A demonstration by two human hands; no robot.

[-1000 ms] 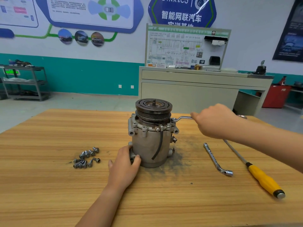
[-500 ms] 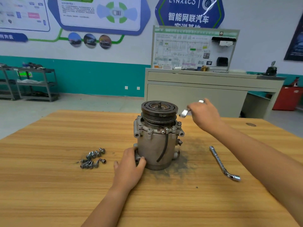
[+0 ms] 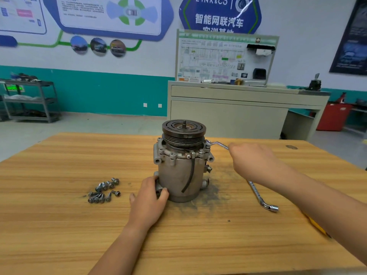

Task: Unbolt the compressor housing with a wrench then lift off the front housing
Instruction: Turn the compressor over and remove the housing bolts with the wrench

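Gripping one wrench [image 3: 217, 144], right hand [image 3: 252, 163]; left hand [image 3: 148, 197] braces one compressor [image 3: 178, 171].

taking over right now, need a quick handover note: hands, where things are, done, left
Left hand grips the compressor low on its left side, steadying it upright on the table.
Right hand holds the wrench, its head on a bolt at the flange's right rear.
Loose bolts lie piled left of the compressor; a second wrench lies to its right.
Done: some bolts out, judging by the pile.
Left: bolts remain in the flange; remove them, then lift off the front housing.
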